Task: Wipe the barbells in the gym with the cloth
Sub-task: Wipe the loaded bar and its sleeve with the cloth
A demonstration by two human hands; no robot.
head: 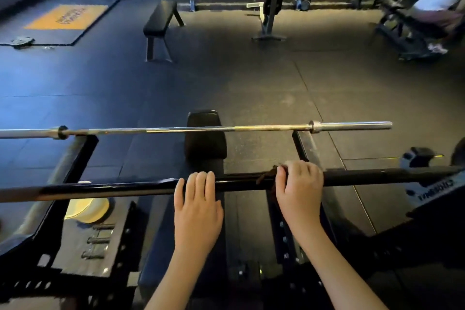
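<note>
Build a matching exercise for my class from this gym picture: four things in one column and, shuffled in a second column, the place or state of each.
Column A
1. left hand
2. right hand
3. silver barbell
4. flat bench

Column B
a. stands far off, padded and black
b. grips the cloth against the black barbell
c. lies untouched beyond both hands
d. rests bare on the black barbell, fingers laid over it

Pairs: 1-d, 2-b, 3-c, 4-a
</note>
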